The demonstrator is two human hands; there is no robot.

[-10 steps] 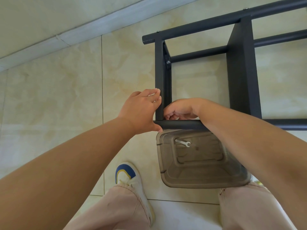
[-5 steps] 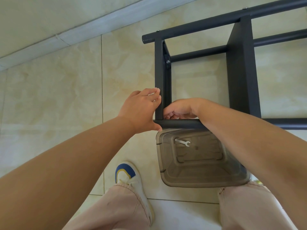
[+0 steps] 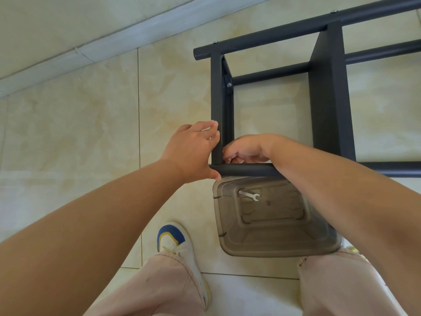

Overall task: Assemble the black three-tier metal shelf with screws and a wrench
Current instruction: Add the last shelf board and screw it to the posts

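The black metal shelf (image 3: pixel 328 92) lies on its side on the tiled floor (image 3: pixel 68 133), just beyond the person's feet, its round tubes and flat panels running out of frame on the right. It looks rigid and fairly heavy, with smooth painted steel that could slip; the tubes and the upright edge at the near-left corner seem the safest places to hold.

The left hand (image 3: pixel 192 152) wraps that upright, thumb under the near tube, clenched on the frame. The right hand (image 3: pixel 245 149) curls inside the corner; whether its grip pinches a screw cannot be told, since the fingers hide the joint.

A small wrench (image 3: pixel 249 195) lies in the clear plastic bin (image 3: pixel 273 245) just near the tube.
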